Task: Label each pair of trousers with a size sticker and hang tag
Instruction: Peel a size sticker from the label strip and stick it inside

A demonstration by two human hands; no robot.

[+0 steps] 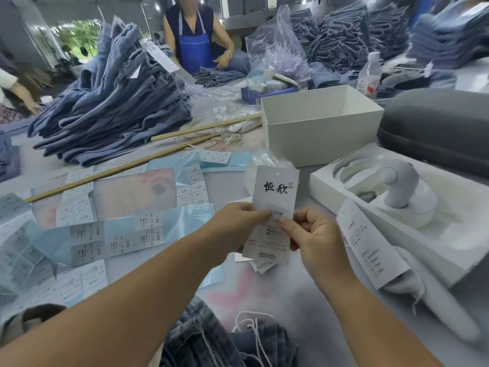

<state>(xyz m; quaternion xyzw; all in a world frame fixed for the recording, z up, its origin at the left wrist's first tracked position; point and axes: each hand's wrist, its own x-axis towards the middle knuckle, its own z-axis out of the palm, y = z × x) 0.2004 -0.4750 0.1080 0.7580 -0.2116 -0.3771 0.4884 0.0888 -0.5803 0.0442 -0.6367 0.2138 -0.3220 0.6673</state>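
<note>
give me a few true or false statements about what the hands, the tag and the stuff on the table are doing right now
1. Both hands hold the hang tag. True: the left hand and right hand pinch it near its middle.
2. The white box behind the tag is closed with a lid. False: it stands open at the top.
3. Sticker sheets on blue backing lie on the table to the left of the hands. True.
4. The tag is already tied to the trousers. False: it is held above the table, apart from the trousers at the near edge.
5. The stack of folded trousers lies at the far left. True.
6. The wooden ruler is in the right hand. False: it lies on the table.
</note>
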